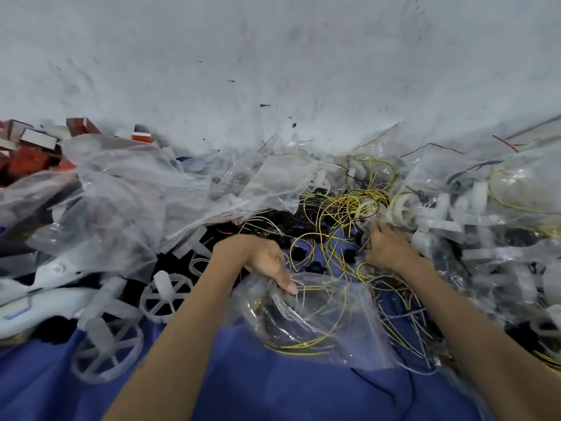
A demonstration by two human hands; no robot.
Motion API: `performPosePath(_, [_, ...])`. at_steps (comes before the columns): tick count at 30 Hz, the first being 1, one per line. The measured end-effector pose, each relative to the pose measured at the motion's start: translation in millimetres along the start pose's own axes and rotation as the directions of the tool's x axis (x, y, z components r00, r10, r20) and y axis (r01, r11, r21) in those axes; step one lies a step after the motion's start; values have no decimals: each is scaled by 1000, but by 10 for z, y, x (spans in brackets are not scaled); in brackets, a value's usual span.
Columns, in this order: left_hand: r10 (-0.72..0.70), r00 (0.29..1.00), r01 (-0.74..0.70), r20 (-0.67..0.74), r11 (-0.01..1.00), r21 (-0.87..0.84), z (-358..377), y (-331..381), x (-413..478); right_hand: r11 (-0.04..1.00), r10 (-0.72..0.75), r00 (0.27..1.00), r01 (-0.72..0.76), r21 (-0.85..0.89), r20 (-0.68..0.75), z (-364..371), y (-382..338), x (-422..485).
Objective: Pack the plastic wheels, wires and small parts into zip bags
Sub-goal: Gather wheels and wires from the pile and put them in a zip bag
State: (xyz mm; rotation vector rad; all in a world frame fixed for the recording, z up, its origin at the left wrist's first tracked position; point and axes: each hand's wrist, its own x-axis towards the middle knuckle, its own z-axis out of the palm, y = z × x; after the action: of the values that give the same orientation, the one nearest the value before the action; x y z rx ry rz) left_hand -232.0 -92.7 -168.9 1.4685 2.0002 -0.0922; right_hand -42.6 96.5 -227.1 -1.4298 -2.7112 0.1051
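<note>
**Wires going in: one bag held open, the other hand in the tangle**

We're in the wire-packing step. The left hand (264, 262) is down on the mouth of a zip bag (318, 323), thumb and fingers pinching the rim. The bag lies on the blue cloth (273, 390) right in front of the person, with yellow and pale strands already coiled inside it.

Just beyond, the right hand (387, 247) is buried in the heap of wires (343, 205). Its fingers are curled into the strands and, as far as I can tell, clutching a bunch.

The plastic wheels (106, 350) sit off to the left on the cloth, unbagged. Small black parts (315, 265) are scattered between the two hands. Stuffed bags (485, 208) are piled on the right, slack clear plastic (127, 183) is heaped on the left, and red and white boxes (30, 147) stand at the far left by the wall.

My read is that this bag is only partly filled. The next move calls for lifting that handful clear of the knot, which looks likely to snag and drag neighbouring strands along. Then it has to be fed through the opening while the left hand holds the mouth wide. The wheels and black bits have yet to go in.
</note>
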Motion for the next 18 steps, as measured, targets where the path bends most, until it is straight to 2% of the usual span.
performPosePath(2, [139,989,-142,-42,986,-87,87,-14,72,999,44,999,-45,23,23,-9,-20,11])
performPosePath(4, [240,963,-254,-126,961,-106,53,-68,75,992,74,997,-77,101,30,2,-31,-14])
performPosePath(6, [258,933,-287,-250,954,-84,-12,-152,37,986,70,997,-73,151,26,21,-13,-49])
performPosePath(7, [254,908,-306,-332,945,-115,-33,-207,27,986,54,998,-55,155,10,18,4,-66])
performPosePath(8, [224,879,-338,-421,916,-218,-41,-264,11,987,33,999,-31,157,-13,7,19,-85])
performPosePath(9, [170,839,-396,-517,842,-365,-41,-305,-15,985,9,999,-1,170,-48,-11,22,-103])
performPosePath(11, [0,754,-538,-657,575,-616,-30,-352,-22,971,-32,988,67,229,-152,-51,-18,-147])
performPosePath(12, [-93,722,-594,-686,425,-683,-22,-366,-1,960,-33,975,92,264,-220,-74,-56,-162])
performPosePath(14, [-231,672,-676,-703,194,-710,29,-309,71,924,7,935,130,359,-355,-145,-116,-175])
performPosePath(16, [-269,676,-717,-686,-25,-697,92,-208,112,852,83,902,156,500,-424,-261,-142,-161])
performPosePath(18, [-208,734,-679,-646,-263,-686,106,-166,138,763,173,870,179,622,-462,-386,-151,-150])
